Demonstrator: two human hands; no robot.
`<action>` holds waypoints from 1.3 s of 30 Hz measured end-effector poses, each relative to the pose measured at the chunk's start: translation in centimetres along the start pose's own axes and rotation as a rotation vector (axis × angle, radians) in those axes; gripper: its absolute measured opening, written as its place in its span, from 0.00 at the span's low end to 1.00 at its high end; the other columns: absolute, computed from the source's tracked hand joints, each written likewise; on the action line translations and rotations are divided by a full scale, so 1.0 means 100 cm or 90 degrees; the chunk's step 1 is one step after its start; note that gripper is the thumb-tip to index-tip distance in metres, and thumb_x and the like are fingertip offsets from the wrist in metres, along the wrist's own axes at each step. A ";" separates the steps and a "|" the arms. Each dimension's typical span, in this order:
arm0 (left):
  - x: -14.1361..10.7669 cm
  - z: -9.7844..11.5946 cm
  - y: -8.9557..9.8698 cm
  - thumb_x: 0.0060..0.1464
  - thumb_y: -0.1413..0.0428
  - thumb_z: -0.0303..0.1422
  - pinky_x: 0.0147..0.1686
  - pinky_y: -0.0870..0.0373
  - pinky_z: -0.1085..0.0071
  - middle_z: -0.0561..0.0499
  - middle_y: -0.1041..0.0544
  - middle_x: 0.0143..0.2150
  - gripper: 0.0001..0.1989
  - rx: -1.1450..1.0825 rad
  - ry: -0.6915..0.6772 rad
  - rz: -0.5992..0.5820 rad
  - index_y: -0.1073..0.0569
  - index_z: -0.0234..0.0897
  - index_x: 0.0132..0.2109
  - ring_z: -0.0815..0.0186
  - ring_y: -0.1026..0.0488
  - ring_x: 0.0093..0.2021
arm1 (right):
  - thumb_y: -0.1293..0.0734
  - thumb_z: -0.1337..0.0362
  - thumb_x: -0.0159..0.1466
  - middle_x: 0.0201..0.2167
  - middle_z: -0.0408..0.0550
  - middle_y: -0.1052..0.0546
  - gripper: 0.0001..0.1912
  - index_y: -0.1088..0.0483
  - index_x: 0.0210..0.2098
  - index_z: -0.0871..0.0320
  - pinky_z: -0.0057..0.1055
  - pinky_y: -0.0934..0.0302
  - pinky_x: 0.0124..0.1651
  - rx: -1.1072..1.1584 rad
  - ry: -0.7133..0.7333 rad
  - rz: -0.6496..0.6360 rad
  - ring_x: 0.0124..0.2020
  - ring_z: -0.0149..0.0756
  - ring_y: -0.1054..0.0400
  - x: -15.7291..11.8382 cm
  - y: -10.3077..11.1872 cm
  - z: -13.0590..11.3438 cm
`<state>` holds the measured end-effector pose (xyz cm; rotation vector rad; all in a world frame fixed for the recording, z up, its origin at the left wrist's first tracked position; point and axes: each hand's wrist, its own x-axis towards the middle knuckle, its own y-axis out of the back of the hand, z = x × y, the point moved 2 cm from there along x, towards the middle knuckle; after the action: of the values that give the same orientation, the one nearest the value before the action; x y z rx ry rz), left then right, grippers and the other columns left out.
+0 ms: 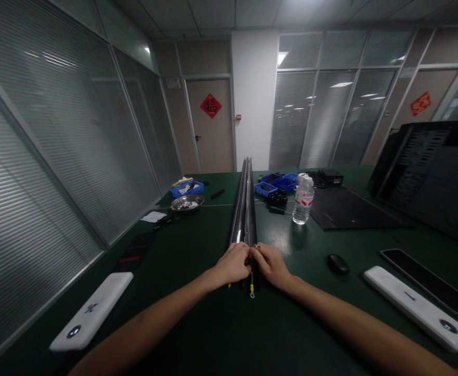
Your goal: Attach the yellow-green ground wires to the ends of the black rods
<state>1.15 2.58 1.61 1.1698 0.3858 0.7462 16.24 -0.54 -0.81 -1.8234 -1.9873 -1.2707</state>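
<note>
I have the long dark rails lying lengthwise on the counter, their near end under both sets of fingers. The left hand is clenched around that end, knuckles up; the right hand bends its fingers in just beside it, and I cannot tell what they grip. A ring terminal hangs between the wrists. Both forearms slant inward.
</note>
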 end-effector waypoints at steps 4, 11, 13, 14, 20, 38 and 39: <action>0.000 -0.001 -0.001 0.51 0.45 0.26 0.61 0.39 0.61 0.45 0.24 0.47 0.10 -0.001 -0.006 -0.002 0.27 0.37 0.42 0.56 0.30 0.54 | 0.43 0.60 0.73 0.25 0.44 0.32 0.18 0.34 0.28 0.58 0.29 0.45 0.32 -0.042 -0.007 0.029 0.25 0.32 0.38 -0.004 -0.002 0.000; 0.000 -0.006 -0.005 0.52 0.44 0.28 0.58 0.37 0.63 0.45 0.25 0.47 0.07 0.013 0.026 0.001 0.28 0.36 0.41 0.57 0.29 0.52 | 0.45 0.61 0.74 0.28 0.45 0.32 0.18 0.32 0.31 0.57 0.30 0.42 0.36 0.015 0.049 -0.013 0.30 0.33 0.36 -0.002 0.002 -0.005; 0.000 -0.005 -0.004 0.51 0.43 0.28 0.57 0.36 0.64 0.45 0.26 0.46 0.07 0.019 0.030 -0.003 0.29 0.36 0.40 0.57 0.29 0.51 | 0.46 0.60 0.75 0.29 0.45 0.31 0.19 0.33 0.31 0.57 0.29 0.41 0.37 0.049 0.065 -0.038 0.31 0.33 0.36 0.001 0.003 -0.005; 0.000 -0.005 -0.004 0.51 0.43 0.28 0.57 0.36 0.64 0.45 0.26 0.46 0.07 0.019 0.029 -0.003 0.29 0.36 0.40 0.57 0.29 0.51 | 0.46 0.60 0.75 0.29 0.45 0.31 0.19 0.33 0.31 0.58 0.29 0.41 0.37 0.062 0.065 -0.047 0.31 0.33 0.36 0.003 0.004 -0.004; 0.000 -0.001 -0.001 0.51 0.43 0.27 0.58 0.38 0.64 0.45 0.26 0.47 0.09 0.017 0.041 -0.016 0.28 0.37 0.42 0.58 0.29 0.52 | 0.46 0.59 0.75 0.29 0.45 0.31 0.20 0.34 0.30 0.58 0.29 0.41 0.38 0.072 0.023 -0.053 0.31 0.32 0.34 0.007 0.003 0.004; -0.001 0.001 0.000 0.54 0.45 0.28 0.56 0.37 0.65 0.47 0.25 0.43 0.05 -0.003 -0.001 0.001 0.28 0.37 0.39 0.59 0.29 0.50 | 0.45 0.64 0.74 0.29 0.46 0.31 0.16 0.32 0.33 0.57 0.29 0.43 0.35 -0.045 0.079 -0.002 0.29 0.33 0.36 -0.005 -0.002 -0.002; -0.001 0.000 0.000 0.53 0.44 0.29 0.56 0.37 0.65 0.47 0.25 0.43 0.05 0.000 0.002 0.004 0.28 0.36 0.39 0.59 0.29 0.50 | 0.45 0.63 0.74 0.28 0.45 0.32 0.17 0.33 0.32 0.57 0.29 0.43 0.35 -0.019 0.073 -0.005 0.30 0.32 0.36 -0.004 -0.001 -0.002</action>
<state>1.11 2.49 1.56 1.1702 0.3847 0.7532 16.15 -0.92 -0.96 -1.7160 -1.9276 -1.3817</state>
